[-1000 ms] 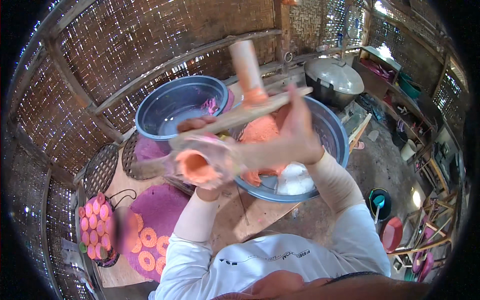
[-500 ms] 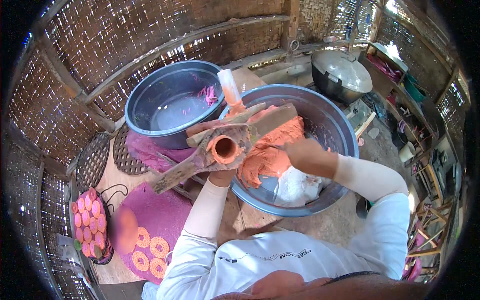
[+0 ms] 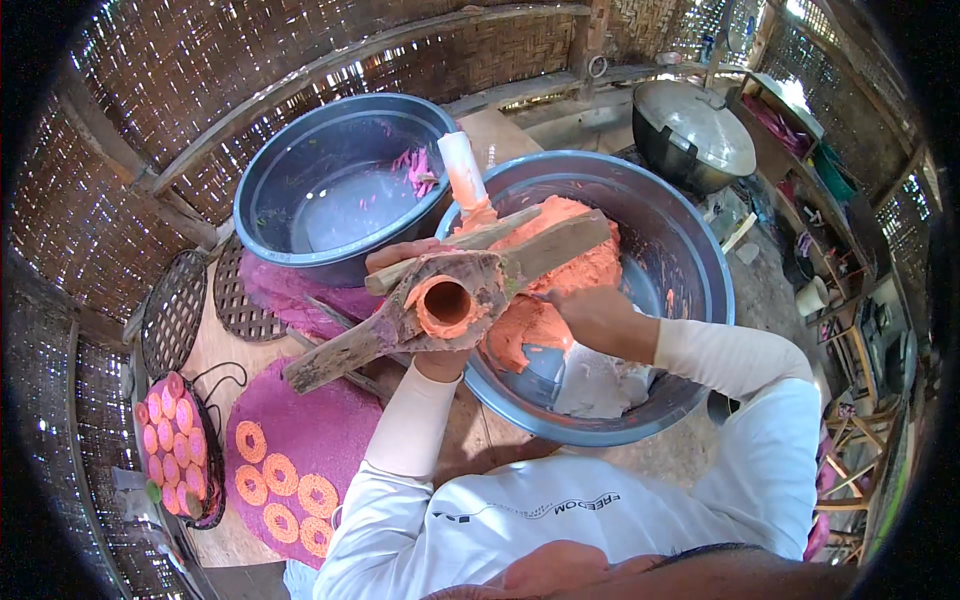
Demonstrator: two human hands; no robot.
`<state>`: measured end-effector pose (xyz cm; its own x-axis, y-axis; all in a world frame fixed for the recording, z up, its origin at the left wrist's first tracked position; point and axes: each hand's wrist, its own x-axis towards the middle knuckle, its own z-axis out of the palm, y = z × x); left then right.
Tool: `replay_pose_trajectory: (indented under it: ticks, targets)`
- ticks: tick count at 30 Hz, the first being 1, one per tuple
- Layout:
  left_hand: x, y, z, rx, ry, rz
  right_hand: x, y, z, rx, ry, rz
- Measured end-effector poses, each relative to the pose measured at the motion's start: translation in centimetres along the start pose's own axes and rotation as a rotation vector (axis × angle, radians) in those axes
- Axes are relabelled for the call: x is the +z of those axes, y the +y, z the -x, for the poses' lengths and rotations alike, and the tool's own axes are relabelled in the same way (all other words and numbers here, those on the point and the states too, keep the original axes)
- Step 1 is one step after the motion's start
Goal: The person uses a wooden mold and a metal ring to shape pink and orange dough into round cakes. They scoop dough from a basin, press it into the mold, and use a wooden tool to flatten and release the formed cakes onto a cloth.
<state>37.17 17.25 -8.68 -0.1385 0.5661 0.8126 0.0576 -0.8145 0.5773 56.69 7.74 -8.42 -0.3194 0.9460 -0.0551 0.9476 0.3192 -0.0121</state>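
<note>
My left hand (image 3: pixel 394 253) is wrapped around a wooden press (image 3: pixel 556 248) from below, its fingers showing at the far side. A round tube opening (image 3: pixel 447 301), smeared with orange dough, faces up from the middle of the wood. A white plunger tube (image 3: pixel 461 168) stands beyond it with dough around its lower end. My right hand (image 3: pixel 607 322) is closed at the edge of the orange dough (image 3: pixel 530 332) in a large blue-grey basin (image 3: pixel 715 262). What its fingers hold is hidden. A white plastic bag (image 3: pixel 597 384) lies near it in the basin.
Another basin (image 3: pixel 262 222) with pink scraps stands at the far left. Orange dough rings (image 3: pixel 282 474) lie on a round purple sheet (image 3: pixel 300 410), beside a tray of pink-orange discs (image 3: pixel 172 440). Lattice trays (image 3: pixel 172 318) lean by the wall. A lidded pot (image 3: pixel 695 135) stands far right.
My right hand has moved slightly left and down along the dough. The press has shifted a little. A blurred orange patch over the purple sheet is gone, and more rings show there.
</note>
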Motion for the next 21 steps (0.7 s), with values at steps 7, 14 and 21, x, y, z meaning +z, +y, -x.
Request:
replay_pose_trajectory:
  ticks: [7,14,21]
  targets:
    - [0.3,-0.2,0.5,-0.283,-0.062,0.342,0.9,-1.0,-0.5,-0.099,-0.043,-0.017]
    - [-1.4,-6.0,3.8,-0.133,-0.348,-0.245,0.0,-3.5,5.5,-0.211,-0.077,-0.037]
    - [-2.0,-5.8,2.8,-0.123,-0.512,-0.590,1.6,-2.6,0.4,-0.081,0.006,-0.062]
